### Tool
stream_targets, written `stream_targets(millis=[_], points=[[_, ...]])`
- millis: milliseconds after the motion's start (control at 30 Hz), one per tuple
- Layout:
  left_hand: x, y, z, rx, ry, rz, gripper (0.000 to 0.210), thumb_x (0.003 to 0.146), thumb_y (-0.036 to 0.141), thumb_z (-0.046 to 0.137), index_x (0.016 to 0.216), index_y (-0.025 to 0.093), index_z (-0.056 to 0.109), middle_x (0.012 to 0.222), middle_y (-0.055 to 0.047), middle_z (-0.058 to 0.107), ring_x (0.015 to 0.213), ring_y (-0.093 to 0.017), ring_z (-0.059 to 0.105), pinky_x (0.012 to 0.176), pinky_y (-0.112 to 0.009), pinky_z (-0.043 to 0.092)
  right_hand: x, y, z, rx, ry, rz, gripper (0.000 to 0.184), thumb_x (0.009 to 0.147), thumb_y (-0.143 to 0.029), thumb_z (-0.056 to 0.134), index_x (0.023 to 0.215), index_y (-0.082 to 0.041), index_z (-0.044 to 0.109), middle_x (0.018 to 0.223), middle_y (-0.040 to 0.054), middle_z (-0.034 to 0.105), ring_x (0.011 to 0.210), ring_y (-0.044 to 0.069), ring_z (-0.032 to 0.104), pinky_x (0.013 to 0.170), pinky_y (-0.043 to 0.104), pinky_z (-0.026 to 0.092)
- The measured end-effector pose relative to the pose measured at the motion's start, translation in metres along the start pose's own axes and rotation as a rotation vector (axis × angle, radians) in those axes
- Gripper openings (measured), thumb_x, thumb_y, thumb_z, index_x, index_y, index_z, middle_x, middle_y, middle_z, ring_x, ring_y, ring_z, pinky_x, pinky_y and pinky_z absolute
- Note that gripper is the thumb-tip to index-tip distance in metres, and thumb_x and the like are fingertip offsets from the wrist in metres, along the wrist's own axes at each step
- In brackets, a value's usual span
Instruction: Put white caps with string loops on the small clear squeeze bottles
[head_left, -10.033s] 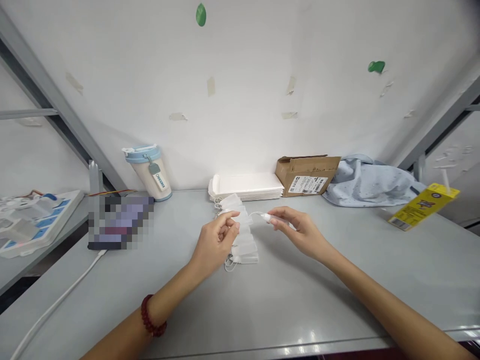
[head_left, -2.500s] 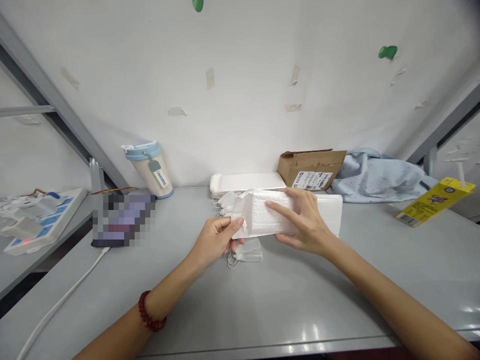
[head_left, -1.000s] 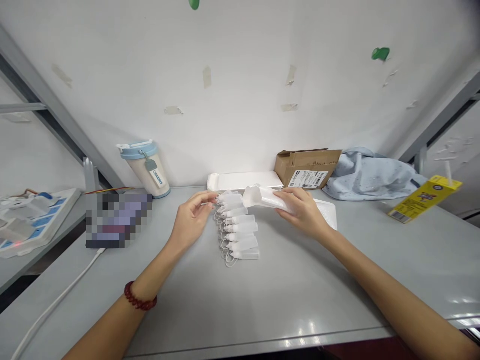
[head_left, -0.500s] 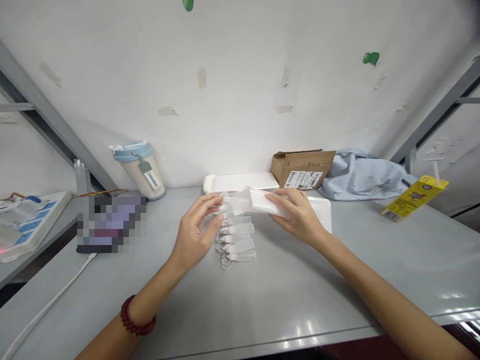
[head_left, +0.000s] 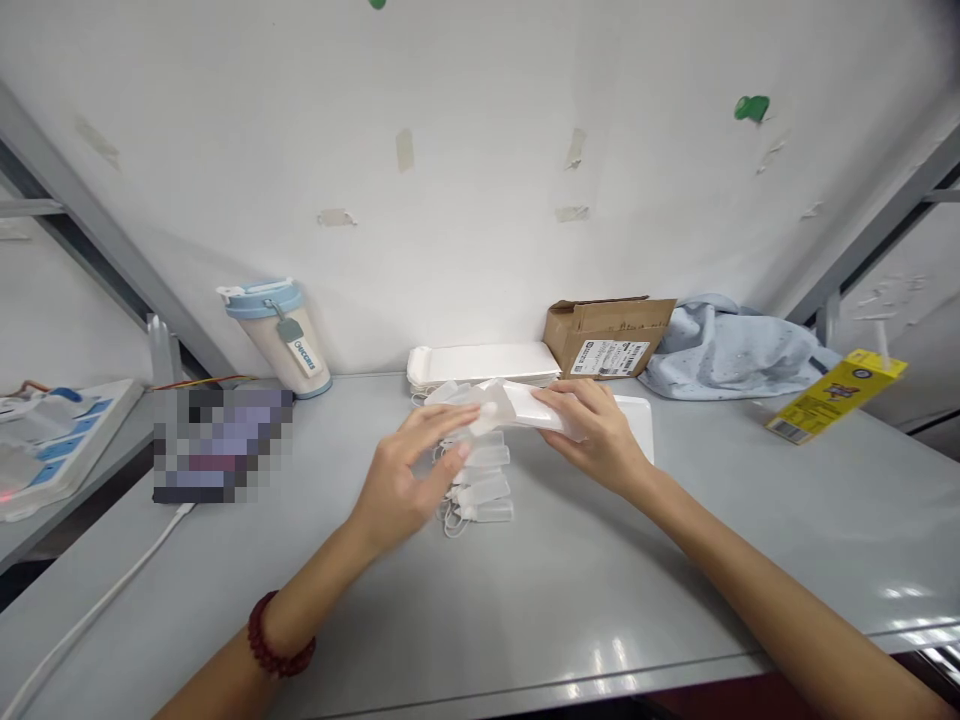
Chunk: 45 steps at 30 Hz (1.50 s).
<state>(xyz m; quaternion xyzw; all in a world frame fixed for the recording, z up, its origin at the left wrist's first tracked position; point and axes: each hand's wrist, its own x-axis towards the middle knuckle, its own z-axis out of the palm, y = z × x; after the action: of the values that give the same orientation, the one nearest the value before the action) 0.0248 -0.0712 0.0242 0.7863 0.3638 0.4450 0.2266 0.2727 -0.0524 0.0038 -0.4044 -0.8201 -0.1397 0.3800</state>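
Observation:
My right hand (head_left: 600, 435) grips a slim white box (head_left: 529, 402) from its right side, holding it just above the table with its flapped end towards the left. At that end, the fingertips of my left hand (head_left: 409, 480) touch a small, blurred white piece (head_left: 487, 412); the thumb stands apart below. My left hand's fingers are stretched out. Under the hands, several small translucent plastic tubes (head_left: 487, 488) with white cord loops lie in a column, partly hidden by my left hand. Another white piece (head_left: 637, 425) lies flat behind my right hand.
Against the wall are a stack of white boxes (head_left: 480, 362), a brown carton (head_left: 607, 338) and a light blue cloth (head_left: 731, 350). A yellow drink carton (head_left: 836, 395) stands tilted at right. A tumbler (head_left: 281, 340), a blurred-out device (head_left: 232, 445) with a cable and a power strip (head_left: 67, 440) are at left.
My left hand has moved right, up to the end of the white box. The translucent piece between the fingers and the box now shows less, at the box's end. My right hand stays nearly still.

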Motion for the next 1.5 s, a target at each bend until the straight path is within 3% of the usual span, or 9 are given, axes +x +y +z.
stream_targets(millis=[67,133,300,433,600,800,967,1333,1500], points=[[0.006,-0.012,-0.007,0.058,0.142,-0.142,0.025,0.084,0.028,0.049,0.103,0.024,0.064,0.113,-0.002,0.064,0.107,-0.021,0.055,0.089,-0.035,0.044,0.0,0.002,0.0,0.018,0.001,0.044,0.039,0.083,-0.024,0.054,0.121,-0.028,0.049,0.105,0.0091,0.057,0.095,0.026,0.054,0.079,0.041,0.042],[0.011,-0.031,-0.013,0.16,0.193,-0.245,0.025,0.083,0.029,0.048,0.101,0.024,0.064,0.116,-0.002,0.062,0.109,-0.023,0.052,0.083,-0.034,0.045,0.0,0.004,0.0,0.034,0.0,0.09,0.038,0.083,-0.026,0.054,0.121,-0.029,0.05,0.105,0.0084,0.057,0.096,0.026,0.054,0.079,0.041,0.042],[0.017,-0.084,-0.015,0.284,0.107,-0.377,0.032,0.076,0.028,0.052,0.105,0.02,0.062,0.12,-0.008,0.058,0.117,-0.027,0.045,0.087,-0.038,0.042,-0.002,0.01,0.004,0.038,-0.022,0.121,0.035,0.083,-0.028,0.054,0.117,-0.028,0.051,0.105,0.0078,0.058,0.096,0.026,0.055,0.079,0.041,0.042],[0.018,-0.099,-0.009,0.232,0.031,-0.369,0.033,0.075,0.026,0.05,0.106,0.021,0.061,0.122,-0.008,0.057,0.12,-0.027,0.041,0.091,-0.04,0.039,-0.003,0.011,0.005,0.028,-0.042,0.123,0.035,0.082,-0.027,0.055,0.116,-0.026,0.051,0.106,0.0082,0.058,0.098,0.026,0.054,0.082,0.041,0.04],[0.021,-0.086,-0.01,0.164,0.029,-0.347,0.035,0.074,0.025,0.048,0.105,0.018,0.061,0.121,-0.01,0.056,0.106,-0.023,0.053,0.083,-0.034,0.045,-0.004,0.013,0.007,0.019,-0.069,0.12,0.037,0.081,-0.027,0.056,0.118,-0.026,0.049,0.108,0.0079,0.057,0.099,0.025,0.053,0.082,0.04,0.039],[0.02,-0.047,-0.019,-0.014,0.191,-0.243,0.03,0.077,0.025,0.047,0.102,0.018,0.06,0.112,-0.007,0.056,0.097,-0.018,0.056,0.085,-0.03,0.045,-0.004,0.014,0.008,-0.021,-0.092,0.11,0.039,0.081,-0.027,0.055,0.119,-0.025,0.047,0.108,0.0096,0.056,0.098,0.027,0.052,0.079,0.04,0.039],[0.016,-0.025,-0.015,-0.098,0.14,-0.158,0.025,0.08,0.025,0.049,0.099,0.016,0.061,0.106,-0.008,0.059,0.093,-0.017,0.057,0.086,-0.031,0.045,-0.004,0.011,0.006,-0.041,-0.084,0.093,0.039,0.08,-0.025,0.055,0.119,-0.023,0.048,0.107,0.0107,0.056,0.098,0.027,0.052,0.079,0.04,0.039],[0.012,-0.022,-0.015,-0.051,0.183,-0.06,0.023,0.082,0.022,0.049,0.101,0.018,0.061,0.109,-0.008,0.056,0.092,-0.017,0.056,0.083,-0.031,0.048,-0.003,0.01,0.005,-0.04,-0.057,0.071,0.042,0.08,-0.023,0.057,0.12,-0.025,0.045,0.108,0.0101,0.056,0.099,0.027,0.052,0.081,0.041,0.038],[0.004,-0.017,-0.004,-0.006,0.07,0.033,0.028,0.081,0.015,0.051,0.108,0.019,0.059,0.113,-0.008,0.055,0.101,-0.02,0.053,0.086,-0.034,0.047,-0.003,0.005,0.005,-0.04,-0.055,0.037,0.041,0.08,-0.021,0.056,0.119,-0.024,0.045,0.107,0.0103,0.055,0.099,0.026,0.052,0.082,0.04,0.037]])
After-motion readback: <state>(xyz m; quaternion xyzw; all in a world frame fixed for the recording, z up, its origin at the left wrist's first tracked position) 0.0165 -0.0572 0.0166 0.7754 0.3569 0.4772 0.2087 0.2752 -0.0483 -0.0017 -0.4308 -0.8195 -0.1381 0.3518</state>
